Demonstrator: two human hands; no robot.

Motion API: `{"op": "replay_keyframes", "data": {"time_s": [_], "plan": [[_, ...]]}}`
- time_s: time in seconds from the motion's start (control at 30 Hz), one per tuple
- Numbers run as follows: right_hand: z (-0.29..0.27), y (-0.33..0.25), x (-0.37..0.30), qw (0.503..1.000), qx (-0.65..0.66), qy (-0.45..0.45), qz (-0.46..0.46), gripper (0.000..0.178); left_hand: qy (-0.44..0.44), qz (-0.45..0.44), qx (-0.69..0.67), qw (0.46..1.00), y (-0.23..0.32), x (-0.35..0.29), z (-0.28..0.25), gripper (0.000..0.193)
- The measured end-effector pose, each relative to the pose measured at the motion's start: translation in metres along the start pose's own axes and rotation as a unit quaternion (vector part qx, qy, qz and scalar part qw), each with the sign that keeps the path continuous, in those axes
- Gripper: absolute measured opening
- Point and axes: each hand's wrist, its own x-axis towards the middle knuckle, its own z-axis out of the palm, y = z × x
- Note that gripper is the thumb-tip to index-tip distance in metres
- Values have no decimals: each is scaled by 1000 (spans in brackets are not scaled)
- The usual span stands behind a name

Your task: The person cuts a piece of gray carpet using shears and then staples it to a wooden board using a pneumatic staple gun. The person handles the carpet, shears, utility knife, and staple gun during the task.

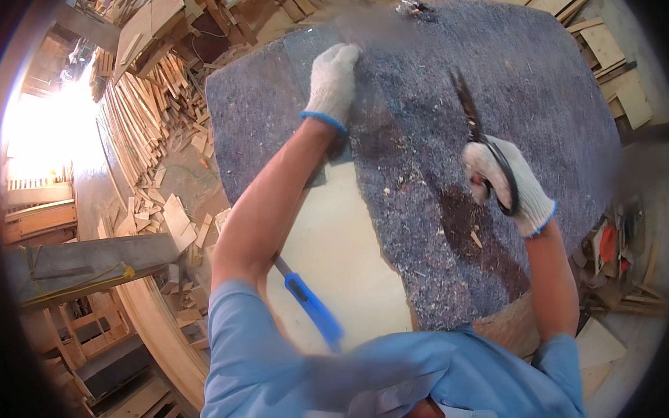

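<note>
Loose timber strips (pixel 131 128) and wood offcuts (pixel 176 218) are heaped around a work surface in the head view, with a grey beam (pixel 96 271) set at the left and strong light let in behind it. Most of that surface is covered by speckled blue-grey felt (pixel 516 75), and at the near side a pale sheet (pixel 333 238) is left exposed along the felt's uneven edge. On the felt, beyond the pale sheet, the gloved left hand (pixel 333 80) is placed, its fingers curled together — probably so that the cloth is steadied, though whether any of it is pinched cannot be told. Black scissors (pixel 467 110) are gripped by the gloved right hand (pixel 528 190), the fingers wrapped around the handles and the blades pointed away from the body, presumably so that the tips are kept clear of the other arm; whether the blades are parted cannot be made out. A blue utility knife (pixel 308 302) is laid on the pale sheet, close to the body, perhaps so that it can be reached easily. The felt is seen as rough and fibrous, strewn with pale chips and darkened by a brownish patch near the right hand — shadow or stain, it cannot be told which
</note>
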Motion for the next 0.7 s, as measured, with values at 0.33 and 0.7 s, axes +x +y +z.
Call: {"op": "replay_keyframes", "data": {"time_s": [0.33, 0.7], "plan": [[-42, 10, -103, 997, -29, 72, -11, 28, -14, 83, -49, 995, 103, -32, -34, 19], [-42, 42, -97, 995, 55, -73, 36, 24, 167, 120, -93, 974, 235, -371, -189, 30]]}}
